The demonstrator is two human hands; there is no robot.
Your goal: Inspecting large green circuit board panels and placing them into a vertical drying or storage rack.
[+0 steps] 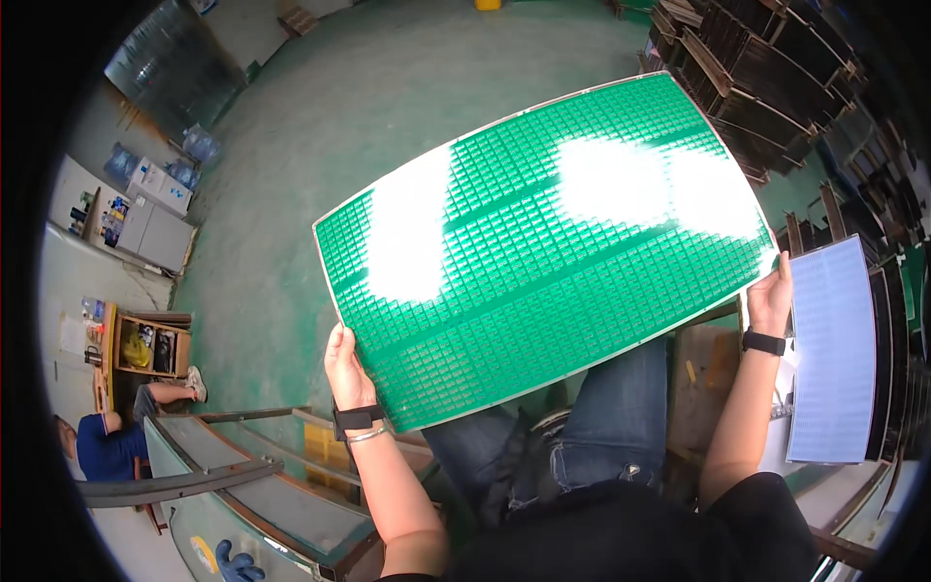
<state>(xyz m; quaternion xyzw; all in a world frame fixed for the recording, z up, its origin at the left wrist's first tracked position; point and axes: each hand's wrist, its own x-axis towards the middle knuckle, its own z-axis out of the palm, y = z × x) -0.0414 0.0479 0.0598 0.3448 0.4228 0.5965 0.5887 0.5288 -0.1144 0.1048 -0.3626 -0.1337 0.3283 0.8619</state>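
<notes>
A large green panel (524, 301), patterned with rows of small rectangles like a circuit board sheet, is held up tilted in front of me. Bright glare hides parts of its surface. My left hand (348, 367) grips its lower left edge, thumb upward. At the right corner my right hand (772, 294) has its fingers closed on the edge. Both wrists wear dark bands. Beside my right forearm stands a pale bluish-white panel (829, 354) with a fine pattern, leaning near darker boards.
Stacked dark panels (752, 82) fill the far right. A metal-framed table (228, 451) stands at lower left, with a blue glove (238, 561) and a tape roll (203, 554). Behind it sits another person (109, 448). Water bottles (201, 144) stand along the left wall.
</notes>
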